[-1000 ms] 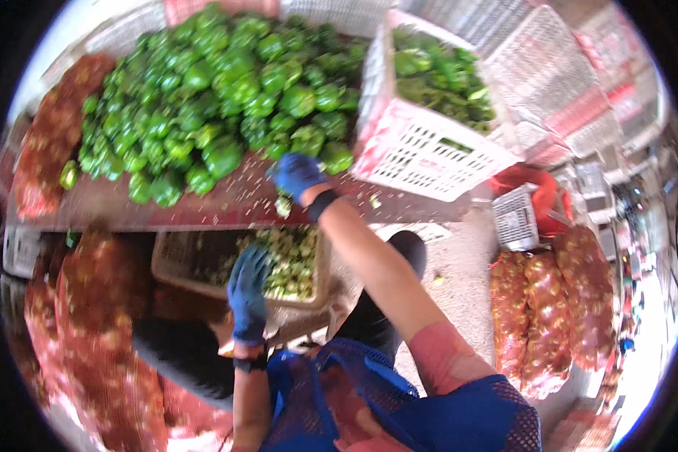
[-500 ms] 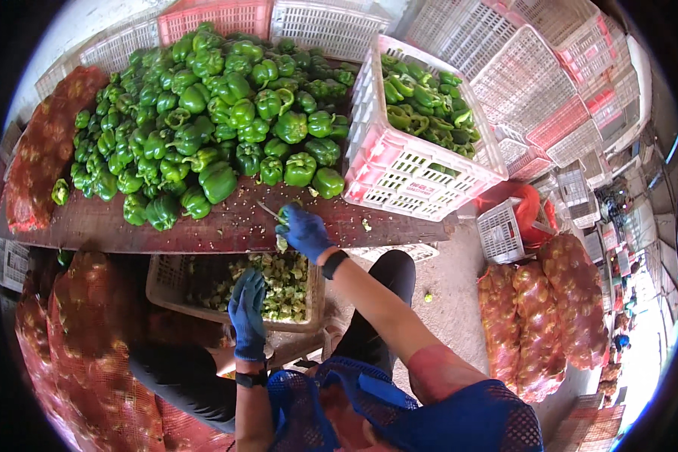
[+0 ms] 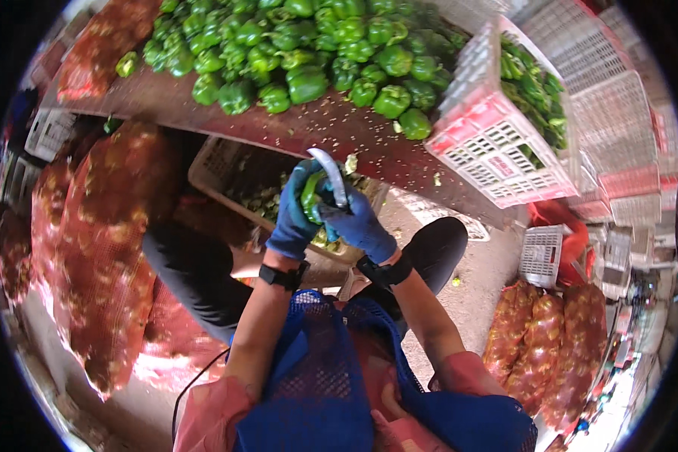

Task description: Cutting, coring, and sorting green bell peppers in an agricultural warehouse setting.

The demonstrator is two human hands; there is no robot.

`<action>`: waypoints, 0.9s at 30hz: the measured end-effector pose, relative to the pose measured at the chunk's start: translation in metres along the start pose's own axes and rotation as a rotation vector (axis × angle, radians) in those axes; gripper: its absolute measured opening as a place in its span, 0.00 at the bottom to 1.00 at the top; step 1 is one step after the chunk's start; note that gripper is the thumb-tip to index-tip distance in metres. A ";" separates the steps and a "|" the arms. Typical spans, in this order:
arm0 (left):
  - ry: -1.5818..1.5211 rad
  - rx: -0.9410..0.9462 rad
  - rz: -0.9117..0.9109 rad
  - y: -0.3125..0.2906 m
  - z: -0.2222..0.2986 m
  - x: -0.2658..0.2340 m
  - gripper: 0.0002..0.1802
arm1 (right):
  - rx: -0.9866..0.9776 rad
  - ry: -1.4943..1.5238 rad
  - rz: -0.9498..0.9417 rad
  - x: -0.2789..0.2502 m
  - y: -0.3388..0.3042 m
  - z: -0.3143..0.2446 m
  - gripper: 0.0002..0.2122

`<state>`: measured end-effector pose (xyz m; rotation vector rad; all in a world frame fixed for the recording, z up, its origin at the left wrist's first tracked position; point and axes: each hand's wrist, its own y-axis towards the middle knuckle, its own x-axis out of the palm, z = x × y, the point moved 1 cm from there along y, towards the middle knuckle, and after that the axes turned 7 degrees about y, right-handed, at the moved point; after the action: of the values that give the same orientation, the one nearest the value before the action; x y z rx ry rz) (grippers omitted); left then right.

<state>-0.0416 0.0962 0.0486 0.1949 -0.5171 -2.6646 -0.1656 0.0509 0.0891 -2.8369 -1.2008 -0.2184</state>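
Observation:
Both my hands meet above the crate under the table. In my blue-gloved left hand (image 3: 290, 220) is a green bell pepper (image 3: 309, 197), with the fingers wrapped round it. My right hand (image 3: 360, 227), also gloved in blue, grips a knife with a curved blade (image 3: 330, 172). The blade points up beside the pepper; the handle is hidden in the glove. Beneath the hands, the pale crate (image 3: 206, 172) holds green and whitish pepper trimmings (image 3: 264, 203), partly covered by my arms. Just beyond is a heap of whole green peppers (image 3: 294, 45) on the dark red tabletop (image 3: 267, 128).
A pink and white crate (image 3: 497, 143) of green peppers (image 3: 531, 90) stands at the table's right end. Red mesh sacks (image 3: 109, 248) crowd the left, and more sacks (image 3: 546, 331) lie on the right floor. Stacked crates (image 3: 610, 113) line the back right.
My right hand has come back from the tabletop with the knife. My left hand, earlier empty over the crate, now holds the pepper. The view has shifted nearer to my body.

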 end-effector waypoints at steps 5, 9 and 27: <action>-0.042 -0.014 0.055 -0.007 0.013 -0.002 0.24 | 0.034 -0.014 -0.046 0.006 -0.006 -0.004 0.14; 0.055 -0.027 0.106 -0.006 0.019 -0.007 0.26 | 0.060 -0.062 0.036 0.026 -0.010 -0.020 0.13; -0.923 -0.291 0.192 0.003 0.026 -0.007 0.33 | -0.440 -0.792 0.162 0.042 -0.009 -0.016 0.19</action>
<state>-0.0399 0.1047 0.0741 -1.1431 -0.3605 -2.4642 -0.1454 0.0851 0.1116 -3.5277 -1.0810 0.8256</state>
